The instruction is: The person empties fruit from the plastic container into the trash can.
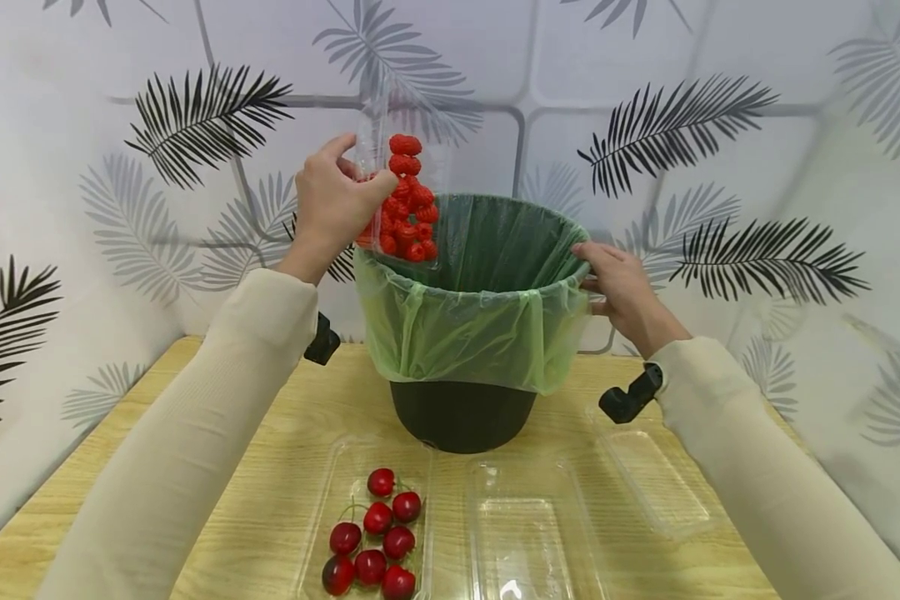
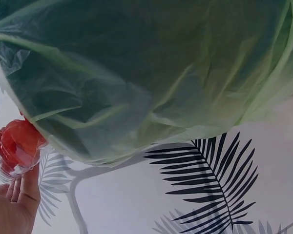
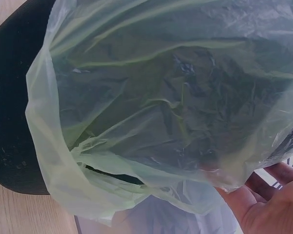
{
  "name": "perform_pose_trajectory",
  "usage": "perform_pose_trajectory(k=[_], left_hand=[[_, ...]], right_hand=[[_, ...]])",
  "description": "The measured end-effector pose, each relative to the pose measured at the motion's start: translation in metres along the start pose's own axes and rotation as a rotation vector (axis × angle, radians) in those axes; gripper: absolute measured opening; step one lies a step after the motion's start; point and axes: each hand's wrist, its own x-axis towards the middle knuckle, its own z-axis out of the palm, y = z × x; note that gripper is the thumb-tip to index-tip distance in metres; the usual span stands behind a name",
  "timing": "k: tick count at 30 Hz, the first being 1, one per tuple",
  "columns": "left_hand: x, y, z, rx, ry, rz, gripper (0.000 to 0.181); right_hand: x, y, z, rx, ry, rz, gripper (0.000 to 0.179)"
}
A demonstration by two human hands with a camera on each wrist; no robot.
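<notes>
My left hand [image 1: 337, 198] pinches the edge of a clear plastic box [image 1: 441, 162] of red raspberries [image 1: 405, 212]. The box is tilted up on its side at the left rim of a black trash can [image 1: 461, 417]. A green trash bag [image 1: 472, 337] lines the can and folds down over its outside. On the opposite side, my right hand [image 1: 624, 287] grips the bagged rim. The left wrist view has the raspberries [image 2: 18, 144] above the left fingers, partly hidden by the bag. In the right wrist view, my right hand [image 3: 268, 204] touches the bag's edge.
A clear box with several cherries [image 1: 378, 518] lies on the wooden table [image 1: 270, 492] in front of the can. Beside it stands a clear plastic box [image 1: 525, 533]; another clear tray [image 1: 656, 479] lies to the right. A leaf-patterned wall [image 1: 457, 50] rises close behind.
</notes>
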Motion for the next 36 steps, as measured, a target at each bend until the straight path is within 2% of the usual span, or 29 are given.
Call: perform_pose_trajectory(k=[9,18,24,36], left_hand=[[-0.0017,-0.0025,0.0,0.004,-0.005,0.042,0.063],[-0.0038,-0.0072,0.0044,0.008,0.027,0.166,0.062],[-0.0039,-0.0062,0.0047,-0.014,0.023,0.166,0.063],[-0.0049,-0.0015,0.0035,0.013,0.017,0.202,0.062]], right_hand=[[-0.0015,0.0034,-0.0006,0.013,-0.022,-0.008,0.026],[-0.0013,0.0049,0.0,-0.011,-0.029,-0.008,0.033],[-0.0011,0.004,-0.0006,-0.016,-0.026,-0.012,0.034],[-0.0007,0.0009,-0.0011,-0.019,-0.024,-0.018,0.036]])
